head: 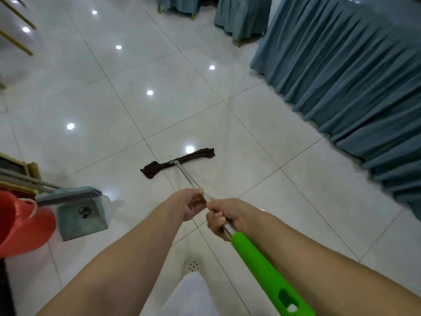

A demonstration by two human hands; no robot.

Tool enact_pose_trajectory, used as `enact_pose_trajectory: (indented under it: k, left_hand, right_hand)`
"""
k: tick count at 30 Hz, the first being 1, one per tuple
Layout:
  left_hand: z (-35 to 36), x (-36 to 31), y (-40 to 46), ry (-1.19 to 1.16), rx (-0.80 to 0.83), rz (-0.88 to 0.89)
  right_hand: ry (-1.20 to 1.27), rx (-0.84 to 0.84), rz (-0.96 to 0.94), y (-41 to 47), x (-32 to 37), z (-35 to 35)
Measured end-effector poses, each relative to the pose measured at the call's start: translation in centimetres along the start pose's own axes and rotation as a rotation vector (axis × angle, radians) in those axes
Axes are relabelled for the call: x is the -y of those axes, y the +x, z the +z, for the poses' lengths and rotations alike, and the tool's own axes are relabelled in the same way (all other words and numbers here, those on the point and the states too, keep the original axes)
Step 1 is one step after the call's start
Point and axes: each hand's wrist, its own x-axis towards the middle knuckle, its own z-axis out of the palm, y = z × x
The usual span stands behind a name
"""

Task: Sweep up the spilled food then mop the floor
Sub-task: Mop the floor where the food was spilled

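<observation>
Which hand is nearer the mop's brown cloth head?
Left. The left hand holds the metal pole closer to the cloth head; the right hand grips behind it, beside the green handle.

A pleated blue-grey table skirt (341, 71) drapes down the right side of a glossy white tiled floor (136, 87), which mirrors a scatter of ceiling lights. At the far end, chairs in matching blue covers (239, 17) stand on gold legs. A red plastic bucket (22, 224) with a white handle sits at the near left, and gold-coloured rails (17, 43) cross the far left corner.
</observation>
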Motion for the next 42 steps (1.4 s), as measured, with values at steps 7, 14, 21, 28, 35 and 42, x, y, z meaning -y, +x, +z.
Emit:
enact_pose_trajectory:
  k: [7, 14, 21, 28, 35, 42]
  left_hand:
    - [-1.2, -5.0, 2.0, 0.053, -0.091, 0.052]
    - [-0.4, -6.4, 2.8, 0.109, -0.110, 0.080]
    - [2.2, -3.1, 1.2, 0.201, -0.075, 0.052]
    - [6.6, 3.1, -1.0, 0.296, -0.001, 0.011]
    - [11.4, 10.6, -3.3, 0.400, 0.060, -0.031]
    - [15.5, 18.1, -5.2, 0.491, 0.121, -0.051]
  right_hand:
    - [0.024, 0.038, -0.046, 2.9, 3.1, 3.9]
    - [0.107, 0.055, -0.077, 3.5, 4.4, 3.7]
    - [0.180, 0.037, -0.092, 1.0, 2.3, 0.3]
    - [0.245, -0.040, -0.132, -3.4, -1.9, -4.8]
    - [0.314, -0.090, -0.191, -8.0, -6.8, -10.6]
    - [0.445, -0.133, -0.211, -11.6, -11.7, -16.3]
